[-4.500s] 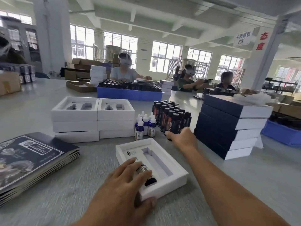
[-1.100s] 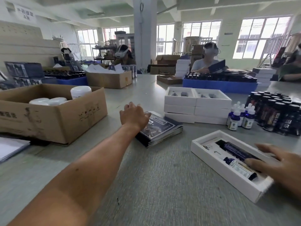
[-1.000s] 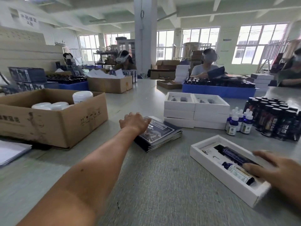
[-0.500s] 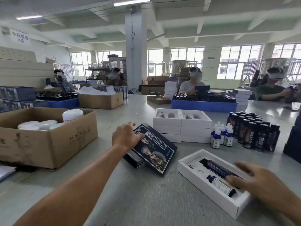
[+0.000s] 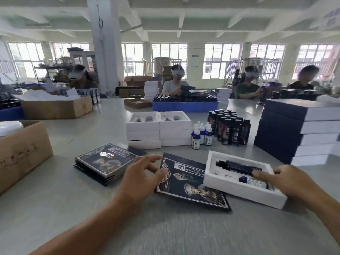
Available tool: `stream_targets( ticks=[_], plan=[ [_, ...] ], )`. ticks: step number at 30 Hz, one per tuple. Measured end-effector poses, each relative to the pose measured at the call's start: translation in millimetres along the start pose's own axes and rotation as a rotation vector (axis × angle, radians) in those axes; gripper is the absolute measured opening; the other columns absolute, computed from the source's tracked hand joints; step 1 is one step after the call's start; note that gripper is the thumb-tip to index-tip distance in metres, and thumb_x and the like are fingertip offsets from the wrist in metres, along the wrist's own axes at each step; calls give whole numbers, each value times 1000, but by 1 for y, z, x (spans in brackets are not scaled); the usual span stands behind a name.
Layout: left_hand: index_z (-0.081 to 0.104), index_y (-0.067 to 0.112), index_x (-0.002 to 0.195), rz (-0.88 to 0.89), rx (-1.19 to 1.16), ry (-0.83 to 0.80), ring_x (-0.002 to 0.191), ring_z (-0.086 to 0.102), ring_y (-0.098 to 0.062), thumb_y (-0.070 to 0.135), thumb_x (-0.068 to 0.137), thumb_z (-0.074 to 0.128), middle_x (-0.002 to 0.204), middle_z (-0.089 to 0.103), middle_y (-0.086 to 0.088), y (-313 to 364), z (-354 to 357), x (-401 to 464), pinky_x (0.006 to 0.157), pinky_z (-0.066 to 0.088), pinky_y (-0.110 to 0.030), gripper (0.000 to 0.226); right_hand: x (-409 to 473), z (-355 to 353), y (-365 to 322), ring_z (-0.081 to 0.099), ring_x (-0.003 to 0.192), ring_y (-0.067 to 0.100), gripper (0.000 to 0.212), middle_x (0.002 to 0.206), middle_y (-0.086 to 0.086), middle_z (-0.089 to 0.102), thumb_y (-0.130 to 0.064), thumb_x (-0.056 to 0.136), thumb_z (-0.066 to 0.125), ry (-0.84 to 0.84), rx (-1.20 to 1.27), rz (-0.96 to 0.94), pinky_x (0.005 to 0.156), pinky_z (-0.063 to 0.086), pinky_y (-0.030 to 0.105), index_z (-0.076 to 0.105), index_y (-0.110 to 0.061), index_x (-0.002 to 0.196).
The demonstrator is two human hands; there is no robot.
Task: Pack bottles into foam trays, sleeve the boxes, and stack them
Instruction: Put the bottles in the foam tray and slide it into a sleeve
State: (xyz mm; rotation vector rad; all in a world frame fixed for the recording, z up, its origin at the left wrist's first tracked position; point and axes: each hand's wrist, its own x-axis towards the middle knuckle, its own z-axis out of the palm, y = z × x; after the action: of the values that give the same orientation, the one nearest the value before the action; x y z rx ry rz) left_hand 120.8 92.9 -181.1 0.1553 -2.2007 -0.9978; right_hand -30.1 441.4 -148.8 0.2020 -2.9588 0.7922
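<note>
Left hand point(image 5: 141, 173) lies on the left edge of a flat dark sleeve point(image 5: 191, 183) on the table point(image 5: 165, 230), fingers point(image 5: 152, 159) spread and near straight, pressing rather than gripping. Right hand point(image 5: 287, 181) holds the right end of the white tray point(image 5: 242, 190), fingers lying over the two bottles: long dark bottle point(image 5: 239, 165) in the far slot, small dropper bottle point(image 5: 254, 181) in the near one; whether the thumb curls round the tray wall I cannot tell. Tray's left end overlaps the sleeve's right edge.

Step in hand, as I judge it: sleeve the filled tray. To do it well: pick the sleeve up and squeeze its folded edges so the mouth pops open, keep the tray level so the bottles stay seated, line the tray's short end square with the mouth, then slide straight in. A skewed entry is likely to snag the foam corner or crease the card.

More sleeves sit stacked point(image 5: 104, 162) to the left, empty trays point(image 5: 158, 129) behind, loose bottles point(image 5: 228, 127) beside them, finished boxes point(image 5: 298, 129) stacked at right, where this one probably goes.
</note>
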Motion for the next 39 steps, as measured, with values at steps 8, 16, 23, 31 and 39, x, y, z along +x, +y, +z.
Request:
stream_targets(
  ticks=[8,16,23,31,39],
  plan=[
    [62,42,112,32,115,-83,104,60,-1,56,79,67,96,68,25,4,16,-15,87,45,-28,36,-5,4,-8,64,72,26,65,77,15,71,-69,76,69,-49,-4,28,60,39,33,70,-3,76],
    [72,28,112,-133,569,-271,115,39,-12,70,88,41,121,59,8,9,7,-16,88,37,-34,57,-4,7,-5,56,58,23,67,58,10,62,-68,73,71,-5,-4,34,54,36,31,64,-3,61],
    [61,28,130,-91,188,-190,114,51,-7,54,91,56,121,55,17,36,16,-24,99,46,-37,47,-2,12,-2,57,57,22,67,57,8,61,-71,73,68,34,-26,10,52,35,30,63,-6,58],
    [62,26,128,-154,597,-329,127,36,-14,71,89,37,137,48,6,23,19,-20,102,35,-36,64,0,14,-1,58,55,20,67,53,5,61,-73,71,68,50,-25,19,50,34,28,62,-8,57],
    [67,30,118,-269,-87,-284,97,67,-2,39,87,70,104,72,17,32,21,-12,88,55,-33,32,-2,17,0,61,58,21,67,58,6,65,-74,72,66,75,2,19,51,35,29,66,-8,60]
  ],
)
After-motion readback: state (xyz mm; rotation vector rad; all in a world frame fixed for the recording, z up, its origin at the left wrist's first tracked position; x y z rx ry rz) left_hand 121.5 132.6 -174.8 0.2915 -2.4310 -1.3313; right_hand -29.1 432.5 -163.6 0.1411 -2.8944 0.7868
